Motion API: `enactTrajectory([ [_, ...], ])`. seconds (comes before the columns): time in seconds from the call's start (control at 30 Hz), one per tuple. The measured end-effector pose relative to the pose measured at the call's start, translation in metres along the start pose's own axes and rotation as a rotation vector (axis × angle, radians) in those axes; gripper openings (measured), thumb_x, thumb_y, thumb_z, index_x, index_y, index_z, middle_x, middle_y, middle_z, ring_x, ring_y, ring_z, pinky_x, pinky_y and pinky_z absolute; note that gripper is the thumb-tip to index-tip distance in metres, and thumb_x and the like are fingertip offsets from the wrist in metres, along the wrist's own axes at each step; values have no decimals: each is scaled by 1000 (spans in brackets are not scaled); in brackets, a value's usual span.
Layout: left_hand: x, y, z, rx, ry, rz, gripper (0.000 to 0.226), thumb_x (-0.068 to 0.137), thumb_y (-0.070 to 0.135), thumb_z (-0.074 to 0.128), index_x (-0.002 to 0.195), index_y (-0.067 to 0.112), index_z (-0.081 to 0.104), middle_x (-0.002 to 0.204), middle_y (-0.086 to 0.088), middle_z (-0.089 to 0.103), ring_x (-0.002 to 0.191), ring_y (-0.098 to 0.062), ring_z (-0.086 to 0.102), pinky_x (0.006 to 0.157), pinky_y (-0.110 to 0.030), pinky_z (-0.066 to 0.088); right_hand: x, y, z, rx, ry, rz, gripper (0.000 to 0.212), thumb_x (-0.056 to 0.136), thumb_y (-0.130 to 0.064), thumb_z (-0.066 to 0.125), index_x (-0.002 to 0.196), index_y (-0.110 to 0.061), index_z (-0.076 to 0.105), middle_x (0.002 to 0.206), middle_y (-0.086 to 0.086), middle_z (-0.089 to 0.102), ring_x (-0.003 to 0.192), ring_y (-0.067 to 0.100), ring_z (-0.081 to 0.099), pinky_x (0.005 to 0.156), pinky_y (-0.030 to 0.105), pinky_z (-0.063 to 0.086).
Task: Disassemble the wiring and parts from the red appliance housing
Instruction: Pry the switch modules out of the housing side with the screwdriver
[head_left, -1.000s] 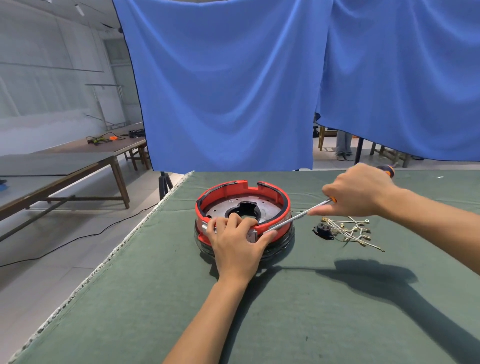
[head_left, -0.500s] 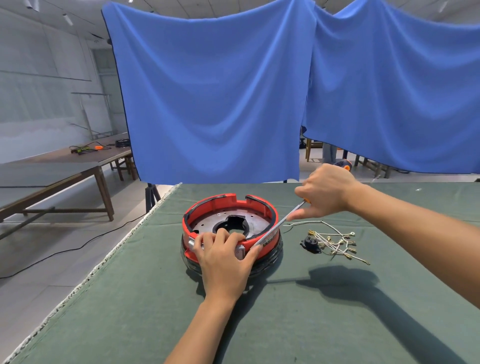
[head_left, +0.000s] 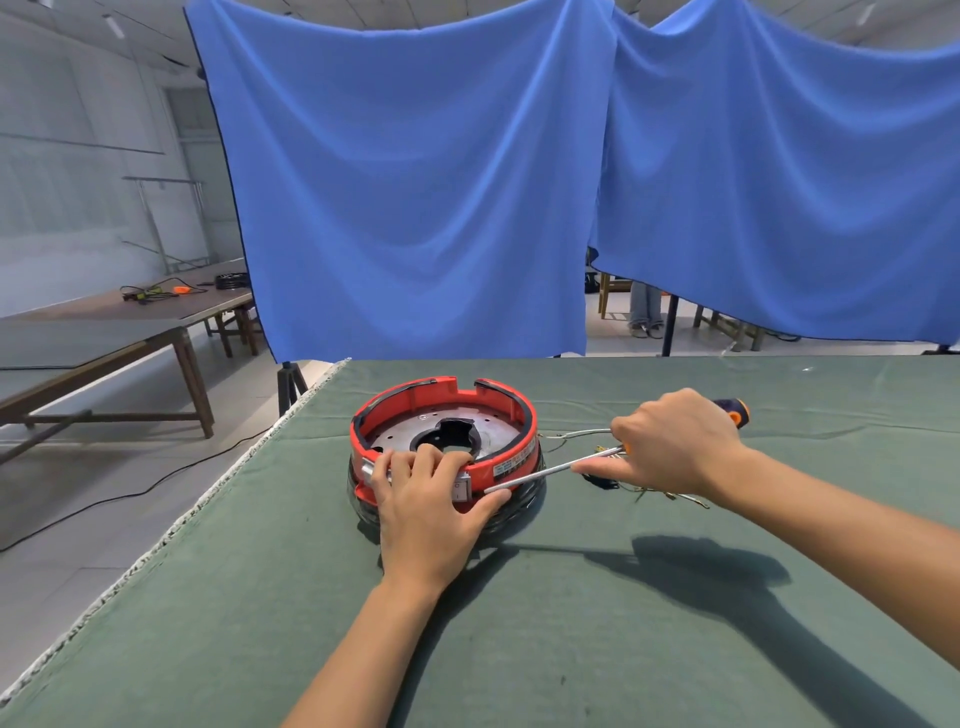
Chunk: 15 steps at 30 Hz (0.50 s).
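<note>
Bright, even indoor light from overhead, ceiling strip lights at 11 o'clock. Hard arm shadow on green table cloth toward 5 o'clock. Wide-angle bowing at edges. Focus sharp, slight softness on far background.

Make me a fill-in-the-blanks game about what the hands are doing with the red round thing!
1. The right hand grips a ____ with a black and orange handle.
2. The left hand holds the ____ appliance housing.
3. The table is covered by a ____ cloth.
4. The removed wiring lies on the housing's ____ side.

Missing words: screwdriver, red, green, right
</note>
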<state>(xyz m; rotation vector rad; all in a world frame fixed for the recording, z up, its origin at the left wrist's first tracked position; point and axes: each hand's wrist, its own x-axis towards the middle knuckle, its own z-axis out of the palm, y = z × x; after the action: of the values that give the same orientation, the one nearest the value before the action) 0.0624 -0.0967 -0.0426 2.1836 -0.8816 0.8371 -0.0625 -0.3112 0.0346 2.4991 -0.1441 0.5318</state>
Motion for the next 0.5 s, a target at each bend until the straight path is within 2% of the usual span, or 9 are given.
enactTrajectory([
  [0.1, 1, 1, 2, -5, -1, -18, 45, 70, 64, 60, 90, 25, 68, 84, 4, 57, 90, -23, 45, 99, -43, 26, 6, 2, 2, 8, 10, -12, 98, 59, -84, -21, 56, -17, 49, 43, -7, 35, 36, 14, 28, 42, 24, 16],
  [0.2, 3, 1, 4, -22, 4, -36, 44, 68, 64, 61, 86, 24, 69, 81, 4, 56, 85, -26, 48, 94, -42, 27, 13, 6, 5, 2, 22, -38, 92, 60, -85, -21, 56, -16, 41, 43, -6, 34, 36, 15, 29, 43, 24, 16],
  [0.4, 4, 0, 8, -71, 41, -64, 41, 67, 63, 63, 78, 25, 68, 76, 6, 54, 81, -25, 48, 92, -40, 27, 41, 19, 13, -43, 92, -160, 85, 66, -85, -17, 54, -17, 32, 45, -6, 40, 40, 19, 40, 43, 21, 18],
  [0.5, 4, 1, 8, -91, 58, -72, 43, 69, 65, 58, 76, 24, 69, 75, 6, 55, 80, -25, 49, 91, -38, 26, 59, 26, 13, -1, 123, -225, 81, 78, -83, 10, 46, -16, 43, 38, -3, 47, 31, 21, 44, 41, 18, 24],
])
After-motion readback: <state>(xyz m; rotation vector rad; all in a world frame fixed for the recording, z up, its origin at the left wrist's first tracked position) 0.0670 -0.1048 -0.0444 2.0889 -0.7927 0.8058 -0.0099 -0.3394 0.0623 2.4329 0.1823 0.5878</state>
